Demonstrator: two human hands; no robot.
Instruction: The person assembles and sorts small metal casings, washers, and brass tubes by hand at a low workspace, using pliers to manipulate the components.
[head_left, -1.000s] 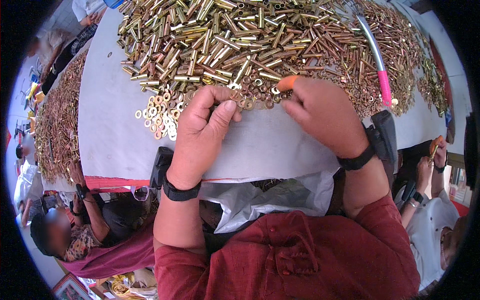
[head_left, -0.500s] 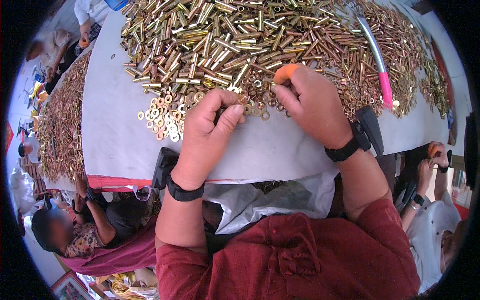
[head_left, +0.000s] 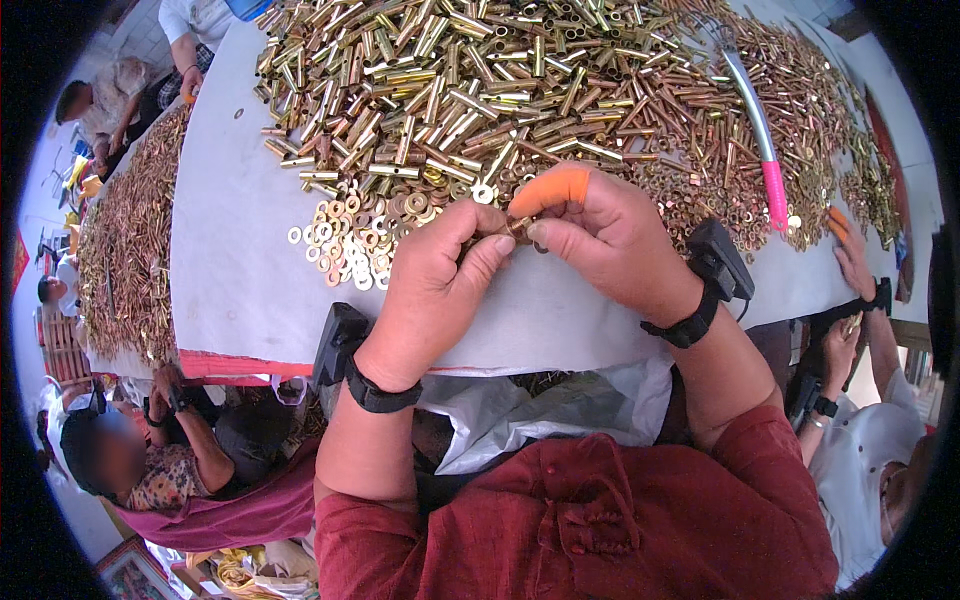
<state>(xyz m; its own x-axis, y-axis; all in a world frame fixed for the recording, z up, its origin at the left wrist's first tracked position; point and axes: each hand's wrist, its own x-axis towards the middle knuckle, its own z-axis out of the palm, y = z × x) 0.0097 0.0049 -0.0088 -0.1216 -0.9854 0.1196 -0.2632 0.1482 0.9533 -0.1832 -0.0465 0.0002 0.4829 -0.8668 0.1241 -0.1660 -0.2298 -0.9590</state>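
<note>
My left hand (head_left: 430, 285) and my right hand (head_left: 625, 250) meet above the near edge of the table, fingertips almost touching. Between them is a small brass-coloured metal piece (head_left: 519, 229), pinched from both sides; the fingers hide most of it. An orange finger cover (head_left: 552, 190) sits on my right index finger. Flat ring washers (head_left: 345, 240) lie loose just left of my left hand. Beyond both hands spreads a big heap of brass-coloured metal tubes (head_left: 430, 90). Small nuts (head_left: 700, 190) are scattered to the right of my right hand.
A metal hand rake with a pink grip (head_left: 774, 195) lies across the heap at right. A white plastic sheet or bag (head_left: 545, 410) hangs below the table (head_left: 240, 300). Co-workers sit at left and right; one co-worker's hand (head_left: 852, 262) reaches onto the table at right.
My right hand has moved left and down to meet my left hand at the small metal piece. At right, a co-worker's hand has reached forward onto the table.
</note>
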